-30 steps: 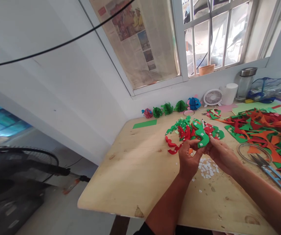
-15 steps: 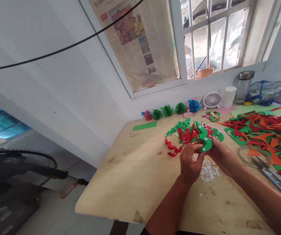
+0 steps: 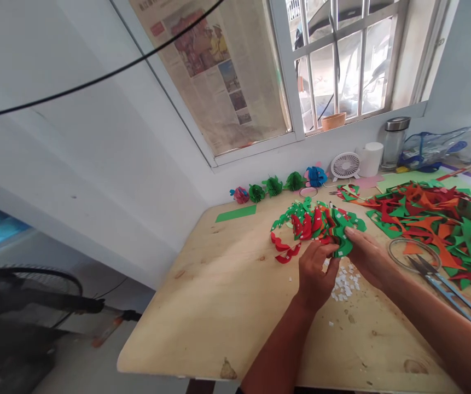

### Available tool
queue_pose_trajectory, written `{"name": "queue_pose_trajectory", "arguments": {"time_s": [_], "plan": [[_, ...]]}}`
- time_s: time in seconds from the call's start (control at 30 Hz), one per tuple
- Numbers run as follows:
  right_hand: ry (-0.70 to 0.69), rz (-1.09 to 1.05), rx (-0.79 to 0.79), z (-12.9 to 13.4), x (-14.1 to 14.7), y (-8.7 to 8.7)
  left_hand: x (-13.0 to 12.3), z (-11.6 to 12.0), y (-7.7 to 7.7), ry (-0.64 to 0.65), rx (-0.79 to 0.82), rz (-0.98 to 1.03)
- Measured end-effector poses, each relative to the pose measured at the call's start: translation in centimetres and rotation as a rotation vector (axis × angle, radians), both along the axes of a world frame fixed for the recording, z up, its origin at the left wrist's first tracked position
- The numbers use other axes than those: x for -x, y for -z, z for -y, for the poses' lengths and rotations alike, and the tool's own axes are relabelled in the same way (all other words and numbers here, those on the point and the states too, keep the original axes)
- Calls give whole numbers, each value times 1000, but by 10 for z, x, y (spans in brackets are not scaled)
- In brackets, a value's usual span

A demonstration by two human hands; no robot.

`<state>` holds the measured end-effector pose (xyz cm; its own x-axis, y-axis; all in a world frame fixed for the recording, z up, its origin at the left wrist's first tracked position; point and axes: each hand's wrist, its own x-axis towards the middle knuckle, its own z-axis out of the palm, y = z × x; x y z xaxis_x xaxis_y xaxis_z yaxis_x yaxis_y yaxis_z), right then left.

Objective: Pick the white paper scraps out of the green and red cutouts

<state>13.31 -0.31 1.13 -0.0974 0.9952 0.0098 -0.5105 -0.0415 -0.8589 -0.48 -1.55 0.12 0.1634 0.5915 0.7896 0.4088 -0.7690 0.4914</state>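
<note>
Between my two hands is a stack of wavy-edged paper cutouts (image 3: 345, 246), green on top with small white squares stuck on it. My left hand (image 3: 316, 269) pinches its near left edge with thumb and fingers. On the right side, my right hand (image 3: 364, 253) grips the same stack, thumb on top; its other fingers are hidden beneath. Just behind lie more red and green scalloped paper cutouts (image 3: 307, 224), some also dotted with white squares. Small white square pieces (image 3: 345, 284) are scattered on the table under my hands.
A heap of red, orange and green paper scraps (image 3: 436, 219) covers the right side. Near it lie scissors (image 3: 451, 290) and a ring of tape (image 3: 399, 262). Folded paper ornaments (image 3: 274, 186), a small white fan (image 3: 346, 166) and a glass bottle (image 3: 395, 145) line the wall.
The view has shifted slightly, so most things sit further left. The stack is tilted a little differently, and both hands still hold it.
</note>
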Motion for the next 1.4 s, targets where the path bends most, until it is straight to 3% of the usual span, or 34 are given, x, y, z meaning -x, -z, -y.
{"name": "queue_pose_trajectory", "arguments": {"time_s": [0.27,1.03,1.4], "plan": [[-12,-15,14,2,1,-8,0,1,2,19,72,-22],[-13,-16,10,2,1,-8,-1,2,2,38,84,3],[45,-47,42,0,5,-5,-4,3,-2,100,271,125]]}}
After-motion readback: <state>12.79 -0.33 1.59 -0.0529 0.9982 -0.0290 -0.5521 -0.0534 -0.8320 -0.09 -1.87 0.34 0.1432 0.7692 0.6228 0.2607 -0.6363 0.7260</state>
